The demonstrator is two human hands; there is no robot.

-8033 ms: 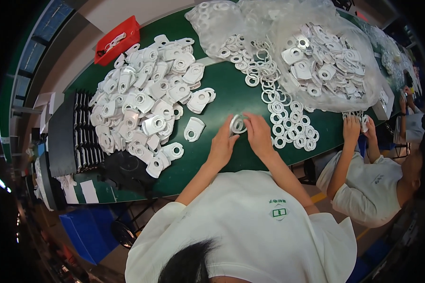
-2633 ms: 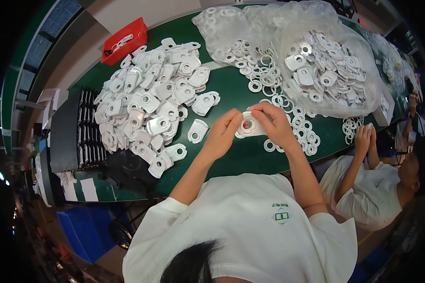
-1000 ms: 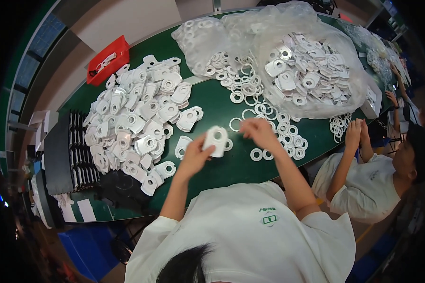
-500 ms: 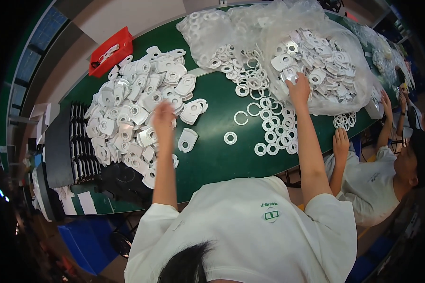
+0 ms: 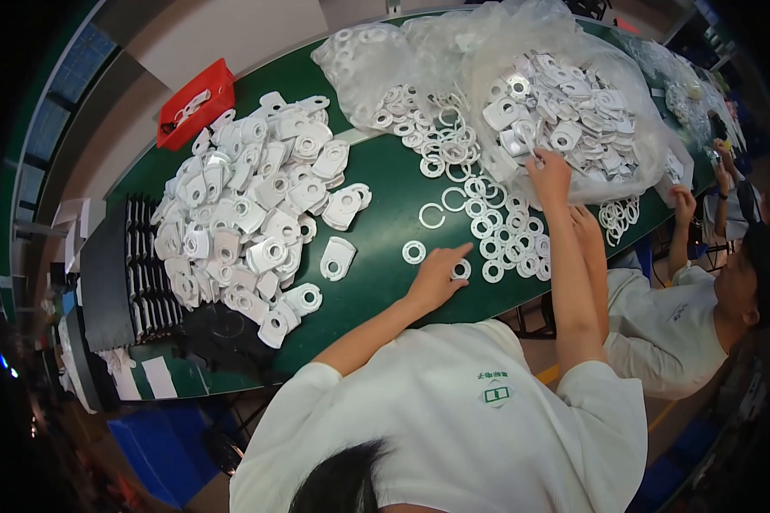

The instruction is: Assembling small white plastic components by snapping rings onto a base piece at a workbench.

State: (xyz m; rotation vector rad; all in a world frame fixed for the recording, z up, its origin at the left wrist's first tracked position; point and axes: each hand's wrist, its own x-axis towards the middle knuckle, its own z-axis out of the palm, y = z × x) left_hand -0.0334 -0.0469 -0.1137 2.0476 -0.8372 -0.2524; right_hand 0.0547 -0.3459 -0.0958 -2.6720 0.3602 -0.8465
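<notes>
My left hand (image 5: 436,275) lies on the green table (image 5: 376,282), fingers apart, its tips touching a small white ring (image 5: 462,270). Another white ring (image 5: 414,251) lies just to its left. My right hand (image 5: 549,175) reaches far over to the clear plastic bag (image 5: 488,51), and its fingers pinch a white plastic part (image 5: 529,152) on the heap of flat white parts (image 5: 573,111) there. Several loose white rings (image 5: 505,239) are scattered between my two hands.
A big pile of white flat plates (image 5: 248,205) covers the table's left half; one plate (image 5: 338,256) lies apart. A red bin (image 5: 195,101) stands at the far left edge, black trays (image 5: 145,274) at the near left. A person (image 5: 684,316) works at the right.
My left hand has come back from the plate pile on the left to the rings in the middle. My right hand stays stretched out at the bag of parts.
</notes>
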